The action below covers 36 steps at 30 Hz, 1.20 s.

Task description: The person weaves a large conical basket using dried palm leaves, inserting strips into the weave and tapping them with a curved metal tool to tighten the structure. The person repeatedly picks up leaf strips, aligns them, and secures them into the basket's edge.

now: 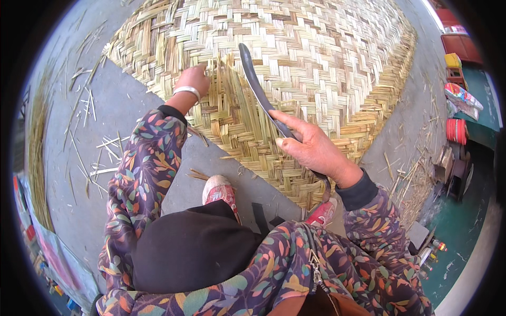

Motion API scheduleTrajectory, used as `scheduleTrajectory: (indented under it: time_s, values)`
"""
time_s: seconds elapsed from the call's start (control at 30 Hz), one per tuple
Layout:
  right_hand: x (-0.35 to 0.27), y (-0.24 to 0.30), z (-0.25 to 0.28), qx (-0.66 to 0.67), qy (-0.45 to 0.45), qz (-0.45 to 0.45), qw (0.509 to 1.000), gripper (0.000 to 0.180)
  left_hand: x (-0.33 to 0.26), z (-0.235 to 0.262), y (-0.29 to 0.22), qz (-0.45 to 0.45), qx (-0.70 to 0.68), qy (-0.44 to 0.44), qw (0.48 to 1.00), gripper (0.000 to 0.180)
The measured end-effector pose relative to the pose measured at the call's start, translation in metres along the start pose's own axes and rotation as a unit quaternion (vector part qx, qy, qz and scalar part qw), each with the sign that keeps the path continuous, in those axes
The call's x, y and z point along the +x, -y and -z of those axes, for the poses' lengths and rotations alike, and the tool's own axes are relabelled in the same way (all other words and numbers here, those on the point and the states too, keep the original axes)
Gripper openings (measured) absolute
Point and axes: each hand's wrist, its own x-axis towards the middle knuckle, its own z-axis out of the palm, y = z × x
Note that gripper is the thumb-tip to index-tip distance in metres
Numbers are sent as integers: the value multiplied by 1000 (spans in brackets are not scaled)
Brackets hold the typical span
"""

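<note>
A large woven mat point(295, 68) of flat pale and greenish straw strips lies on the floor in front of me. My left hand point(193, 80) is closed at its near left edge, fingertips against the greenish strips point(226, 97); what they pinch is hidden. My right hand point(314, 149) is wrapped round a long, curved, dark metal tool point(254, 81). Its rounded far end lies over the weave, right of the loose strips, and its hooked near end shows below my palm by the mat's near corner.
Loose straw pieces point(103, 171) litter the grey floor on the left, and a long bundle of stalks point(38, 152) lies farther left. More scraps point(416, 192) are on the right. A red round container point(456, 130) stands at the right. My red-and-white shoes point(219, 190) are at the mat's near edge.
</note>
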Motion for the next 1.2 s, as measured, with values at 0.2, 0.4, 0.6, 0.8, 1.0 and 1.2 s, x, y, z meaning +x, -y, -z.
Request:
scheduleTrajectory:
  time_s: [0.2,0.4,0.6,0.8,1.0,1.2]
  values:
    - [-6,-2,-17,62,17,-9,998,59,31,2,-12,96,-166,199,961,24]
    - [-5,-2,-25,19,4,25,1000,58,19,-1,-10,170,-374,186,893,16]
    - [7,-1,-25,31,22,-2,999,58,-5,15,-9,187,-347,220,892,25]
    - [16,1,-26,53,32,-44,997,58,-17,2,-18,3,-25,54,998,27]
    - [22,6,-28,49,39,-37,997,58,-2,-11,-9,126,-241,131,953,29]
    - [28,3,-32,103,40,-56,992,59,-23,-10,3,128,-508,92,847,61]
